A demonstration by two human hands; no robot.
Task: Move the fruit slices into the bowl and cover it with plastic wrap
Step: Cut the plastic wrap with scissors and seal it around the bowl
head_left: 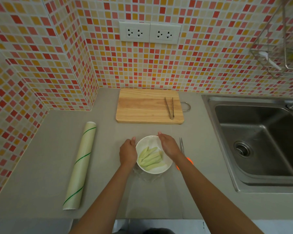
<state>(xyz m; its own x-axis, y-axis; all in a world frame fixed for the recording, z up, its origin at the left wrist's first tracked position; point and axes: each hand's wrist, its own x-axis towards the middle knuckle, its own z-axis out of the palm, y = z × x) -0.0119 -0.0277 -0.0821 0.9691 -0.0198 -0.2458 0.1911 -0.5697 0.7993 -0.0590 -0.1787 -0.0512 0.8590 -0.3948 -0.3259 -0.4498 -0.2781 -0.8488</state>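
A white bowl (pixel 156 170) stands on the grey counter in front of me, with several pale green fruit slices (pixel 150 159) lying inside. A clear sheet of plastic wrap (pixel 147 179) lies over the bowl and trails toward me across the counter. My left hand (pixel 128 152) presses against the bowl's left rim, fingers curled on the wrap. My right hand (pixel 168 145) rests over the bowl's far right rim and pinches the wrap there. The wrap roll (pixel 80 166), pale with green stripes, lies to the left.
A wooden cutting board (pixel 142 106) sits by the tiled wall with metal tongs (pixel 169 107) on it. Scissors with orange handles (pixel 182 146) lie just right of the bowl, partly under my right forearm. A steel sink (pixel 257 141) fills the right side.
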